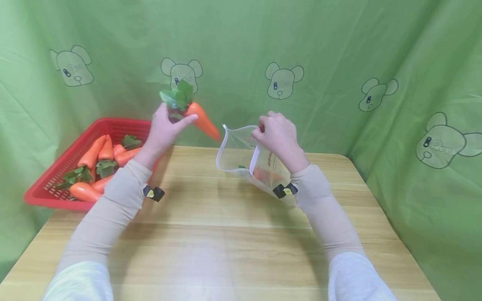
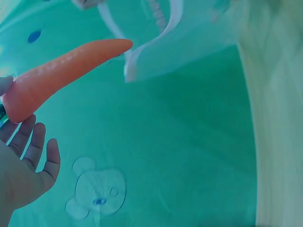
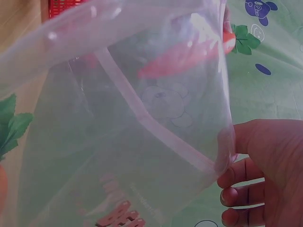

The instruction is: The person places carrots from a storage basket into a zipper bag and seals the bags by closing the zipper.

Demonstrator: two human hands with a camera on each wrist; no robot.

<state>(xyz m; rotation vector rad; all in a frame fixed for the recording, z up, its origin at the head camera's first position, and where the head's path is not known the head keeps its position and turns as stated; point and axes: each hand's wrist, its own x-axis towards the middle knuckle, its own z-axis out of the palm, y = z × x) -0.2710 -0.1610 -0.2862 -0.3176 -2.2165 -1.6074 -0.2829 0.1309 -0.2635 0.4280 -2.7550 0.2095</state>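
One smooth, tapered carrot point(image 1: 203, 121) in left fingers point(image 2: 36, 144) near filmy bag point(image 1: 255, 156).

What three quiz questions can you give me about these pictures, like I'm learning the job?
1. True or false: the left hand holds an orange, tapered carrot with green leaves.
2. In the head view, the red, slatted plastic basket stands where? A: left of the clear plastic bag. B: right of it.
3. What does the right hand grip?

Key: 1. True. 2. A. 3. The bag, by its edge.
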